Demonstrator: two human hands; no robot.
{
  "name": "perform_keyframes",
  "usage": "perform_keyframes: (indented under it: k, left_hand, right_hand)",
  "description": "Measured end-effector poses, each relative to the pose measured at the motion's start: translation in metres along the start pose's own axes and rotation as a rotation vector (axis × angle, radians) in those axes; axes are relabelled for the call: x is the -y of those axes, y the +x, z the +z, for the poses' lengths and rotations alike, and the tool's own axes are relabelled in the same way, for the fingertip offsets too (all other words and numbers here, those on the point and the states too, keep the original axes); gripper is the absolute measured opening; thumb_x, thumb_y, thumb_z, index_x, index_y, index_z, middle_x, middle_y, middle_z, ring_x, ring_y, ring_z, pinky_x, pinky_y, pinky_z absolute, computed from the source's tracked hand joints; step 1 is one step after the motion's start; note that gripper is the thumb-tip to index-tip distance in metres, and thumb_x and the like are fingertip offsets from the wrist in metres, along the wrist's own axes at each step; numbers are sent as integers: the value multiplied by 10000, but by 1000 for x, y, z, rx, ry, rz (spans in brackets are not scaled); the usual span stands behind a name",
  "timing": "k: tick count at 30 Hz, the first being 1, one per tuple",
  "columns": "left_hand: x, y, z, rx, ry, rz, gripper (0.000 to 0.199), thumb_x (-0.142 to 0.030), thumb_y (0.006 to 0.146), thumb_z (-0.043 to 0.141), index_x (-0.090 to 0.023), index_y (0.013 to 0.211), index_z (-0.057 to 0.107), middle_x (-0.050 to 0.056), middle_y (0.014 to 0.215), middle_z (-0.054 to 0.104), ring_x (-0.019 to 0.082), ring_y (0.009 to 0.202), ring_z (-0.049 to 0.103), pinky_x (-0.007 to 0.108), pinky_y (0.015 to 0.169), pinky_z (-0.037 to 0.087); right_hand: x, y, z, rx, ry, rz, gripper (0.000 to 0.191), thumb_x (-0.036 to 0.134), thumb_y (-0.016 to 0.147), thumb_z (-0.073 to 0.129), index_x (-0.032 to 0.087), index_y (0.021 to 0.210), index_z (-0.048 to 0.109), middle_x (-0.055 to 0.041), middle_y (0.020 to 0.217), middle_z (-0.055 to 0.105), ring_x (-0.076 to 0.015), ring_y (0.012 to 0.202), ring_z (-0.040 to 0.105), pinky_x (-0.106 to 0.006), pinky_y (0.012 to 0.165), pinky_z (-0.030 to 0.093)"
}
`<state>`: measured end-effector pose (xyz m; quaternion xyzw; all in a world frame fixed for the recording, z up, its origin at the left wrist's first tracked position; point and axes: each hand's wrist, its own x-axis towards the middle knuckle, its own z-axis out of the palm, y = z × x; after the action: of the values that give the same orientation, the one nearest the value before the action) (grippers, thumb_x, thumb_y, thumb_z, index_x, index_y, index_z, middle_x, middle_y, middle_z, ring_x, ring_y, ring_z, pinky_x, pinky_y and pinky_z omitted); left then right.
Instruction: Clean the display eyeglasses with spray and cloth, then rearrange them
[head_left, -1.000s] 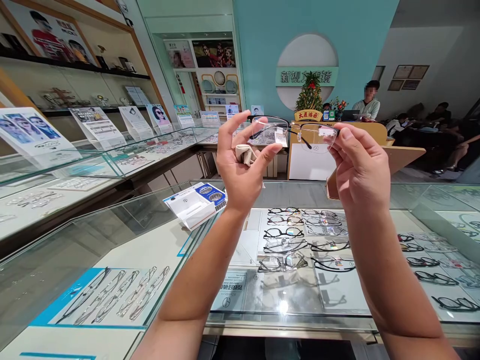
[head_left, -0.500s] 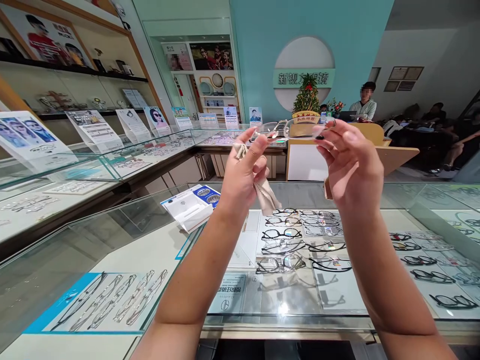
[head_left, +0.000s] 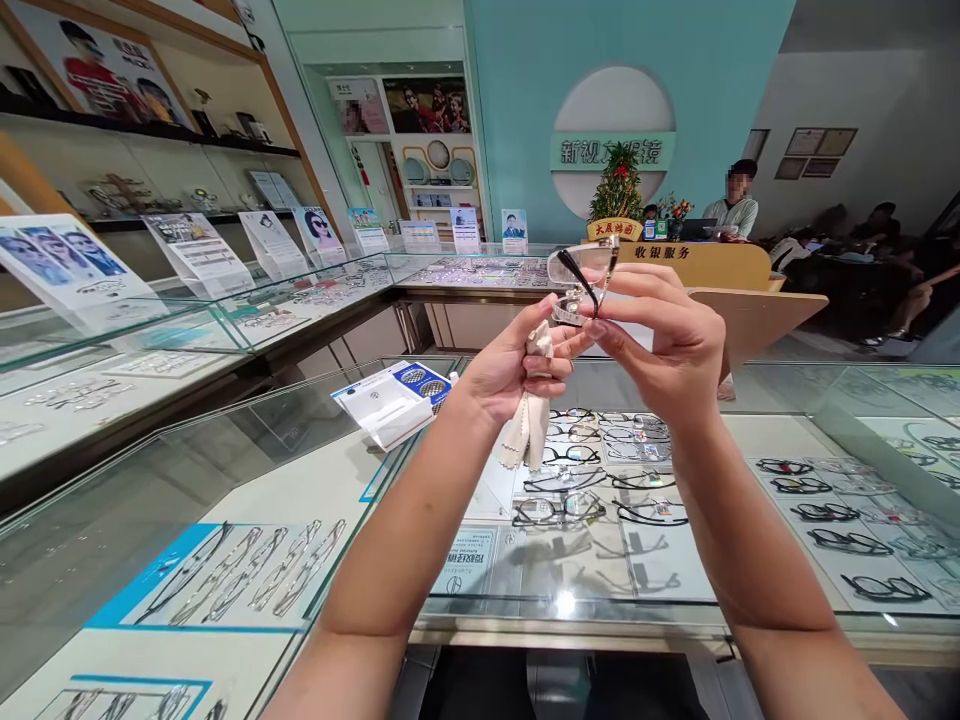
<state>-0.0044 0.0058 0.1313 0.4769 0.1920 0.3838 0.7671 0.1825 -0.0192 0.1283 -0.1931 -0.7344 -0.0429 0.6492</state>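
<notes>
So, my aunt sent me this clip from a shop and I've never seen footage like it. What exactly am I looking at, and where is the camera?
There's no machine here. The camera is worn on a person's head, looking forward and down, so those forearms are the wearer's own. The left hand grips a cream cleaning cloth, which hangs down below it. The fingers of the right hand hold up a pair of clear-lensed glasses with black arms. Beneath the hands is a glass display counter with rows of eyeglass frames inside, and a blue-and-white leaflet lies on top. Farther back, another person sits behind a wooden service desk.
</notes>
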Motion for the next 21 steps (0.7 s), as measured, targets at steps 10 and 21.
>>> perform_keyframes:
  k: [10, 21]
  left_hand:
    - [-3, -93, -29, -441, 337, -36, 629, -684, 638, 944, -201, 976, 724, 104, 938, 725, 58, 490, 398, 220, 399, 155]
    - [50, -243, -159, -957, 949, -268, 442, -609, 840, 747, -203, 989, 656, 37, 1003, 708, 96, 623, 501, 222, 534, 346]
  right_hand:
    - [45, -5, -5, 108, -52, 124, 74, 402, 962, 767, 400, 990, 835, -9, 1180, 799, -307, 1215, 706, -566, 1062, 550]
    - [49, -75, 116, 1050, -490, 342, 198, 293, 1027, 680, 188, 981, 841, -119, 1152, 804, -296, 1130, 703, -382, 877, 528]
